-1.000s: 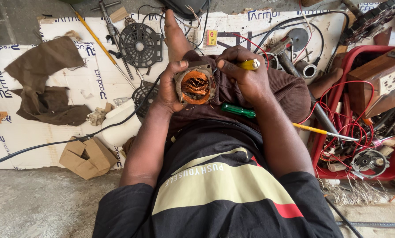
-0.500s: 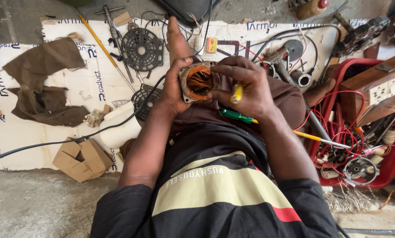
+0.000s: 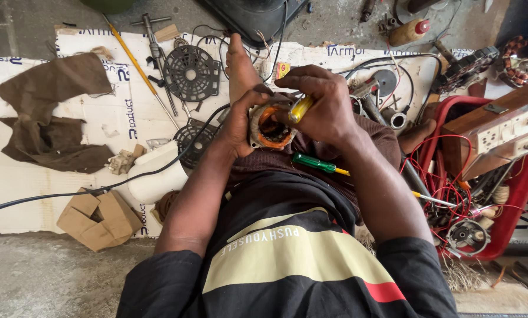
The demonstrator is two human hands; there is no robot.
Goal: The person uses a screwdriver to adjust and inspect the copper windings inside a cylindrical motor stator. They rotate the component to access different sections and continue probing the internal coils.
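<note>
Holding a stator [image 3: 270, 125] above the lap, the left hand [image 3: 238, 121] is wrapped round its casing; the right hand [image 3: 323, 106] grips a yellow-handled tool [image 3: 300, 108] at the copper winding. A slip of that tool could nick the wire's coating, I judge, or jab the left fingers. A green screwdriver [image 3: 316, 164] lies loose on the thigh and could roll off. On the white printed sheet [image 3: 123, 126] sit 1 flattened brown box [image 3: 96, 218] at lower left and a small yellow label [image 3: 282, 69] near the foot.
</note>
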